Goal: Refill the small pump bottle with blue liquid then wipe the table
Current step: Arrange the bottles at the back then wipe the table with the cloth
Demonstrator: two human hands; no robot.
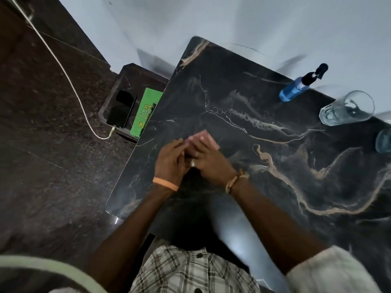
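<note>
Dark marbled table (pixel 232 102), one pump bottle (pixel 296 87) of blue liquid at its far edge, one clear glass (pixel 347 108) near it, a second glass (pixel 384 140) cut off, one pink cloth (pixel 206 137) well apart by the left edge, right hand (pixel 209 160) laid flat over it, left hand (pixel 171 160) at its edge, grasp too blurred to tell, one phone (pixel 121 108) on a white cable (pixel 63 68), one green book (pixel 146 111), both on a low stand (pixel 127 75) beside the table

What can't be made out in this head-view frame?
Head view, pink cloth: mostly covered by the left hand and right hand, and motion-blurred; whether either grips it is unclear.
Head view, bluish glass object: cut off by the right frame edge.
Head view, green book: lettering partly hidden by the table edge.
Head view, pump bottle: head smeared by blur.
</note>
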